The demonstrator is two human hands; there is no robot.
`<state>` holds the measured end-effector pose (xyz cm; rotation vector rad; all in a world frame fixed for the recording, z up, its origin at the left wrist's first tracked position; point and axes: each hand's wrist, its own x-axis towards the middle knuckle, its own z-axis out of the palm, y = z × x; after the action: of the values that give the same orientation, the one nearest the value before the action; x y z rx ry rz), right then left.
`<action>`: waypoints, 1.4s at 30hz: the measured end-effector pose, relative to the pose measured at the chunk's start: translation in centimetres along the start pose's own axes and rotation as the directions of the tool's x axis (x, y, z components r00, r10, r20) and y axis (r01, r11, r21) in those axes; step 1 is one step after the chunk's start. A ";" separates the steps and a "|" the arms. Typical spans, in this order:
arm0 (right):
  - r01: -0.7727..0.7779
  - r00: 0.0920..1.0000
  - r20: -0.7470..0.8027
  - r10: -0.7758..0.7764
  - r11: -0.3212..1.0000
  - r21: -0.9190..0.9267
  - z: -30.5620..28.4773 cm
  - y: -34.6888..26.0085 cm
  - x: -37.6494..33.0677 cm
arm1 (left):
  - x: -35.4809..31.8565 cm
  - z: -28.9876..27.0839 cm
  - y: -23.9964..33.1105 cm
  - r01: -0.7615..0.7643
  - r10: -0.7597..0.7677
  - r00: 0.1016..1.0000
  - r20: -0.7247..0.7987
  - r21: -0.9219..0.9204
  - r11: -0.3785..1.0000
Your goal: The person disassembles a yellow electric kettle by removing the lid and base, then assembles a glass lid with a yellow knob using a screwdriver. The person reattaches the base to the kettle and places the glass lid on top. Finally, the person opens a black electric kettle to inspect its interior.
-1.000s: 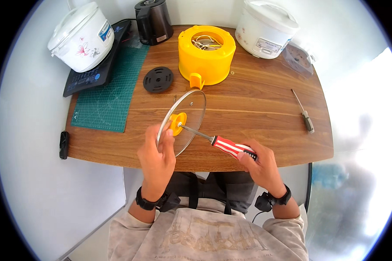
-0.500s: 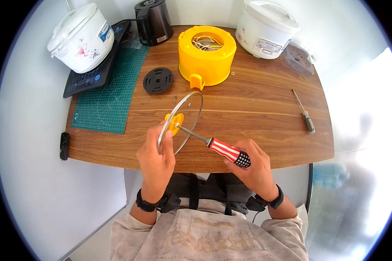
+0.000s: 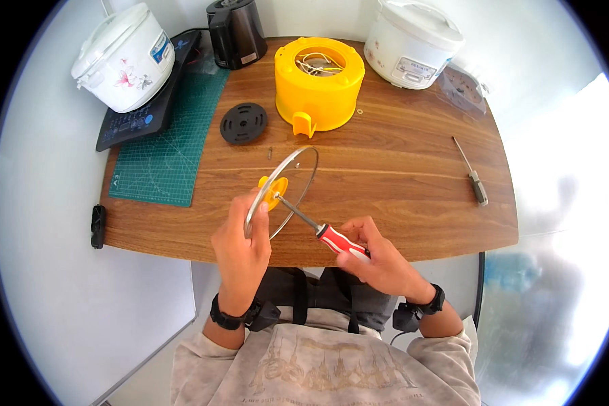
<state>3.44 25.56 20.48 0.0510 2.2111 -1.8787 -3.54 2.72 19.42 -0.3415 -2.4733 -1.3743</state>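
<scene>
My left hand (image 3: 242,230) is closed on a round glass lid (image 3: 303,192) with a metal rim, tilted up on its edge above the table. A yellow knob (image 3: 264,183) sits at the lid's centre, partly behind the glass. With my right hand (image 3: 375,257) I grip the red and white handle of a screwdriver (image 3: 331,238). Its shaft slants up to the left, and the tip meets the screw at the middle of the knob. Part of the handle is hidden by my fingers.
Beyond the lid stand a yellow appliance housing (image 3: 318,95) with loose wires inside and a black slotted disc (image 3: 243,123). A second screwdriver (image 3: 477,186) lies at right. Rice cookers (image 3: 413,47), a kettle (image 3: 240,34), an induction cooker (image 3: 132,128) and a green cutting mat (image 3: 159,169) are around.
My right hand has shifted slightly left and its grip on the screwdriver has changed. The handle has turned, showing a red and white side instead of the starred one. The left hand keeps its hold.
</scene>
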 end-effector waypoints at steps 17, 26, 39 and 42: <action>-0.220 0.973 0.150 0.175 0.898 0.382 -0.4 0.8 -0.4 | -0.2 -1.7 1.0 -0.162 0.157 0.985 -0.076 -0.061 0.985; 0.226 0.967 -0.090 -0.237 0.967 -0.117 0.8 0.6 -0.1 | 0.0 -1.6 1.2 -0.100 0.083 0.990 -0.115 -0.147 0.984; 0.309 0.891 -0.143 -0.431 0.806 -0.505 1.6 -0.1 -1.5 | -0.5 -1.4 1.7 -0.261 0.256 0.960 -0.108 -0.031 0.965; -0.247 0.965 0.124 0.230 0.957 0.150 0.1 -1.5 -1.6 | -0.7 -1.4 1.4 -0.259 0.254 0.963 -0.092 -0.052 0.964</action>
<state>4.69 25.43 22.22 0.2314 1.8827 -1.8772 -2.26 2.17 20.99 -0.5841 -2.2288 -1.3306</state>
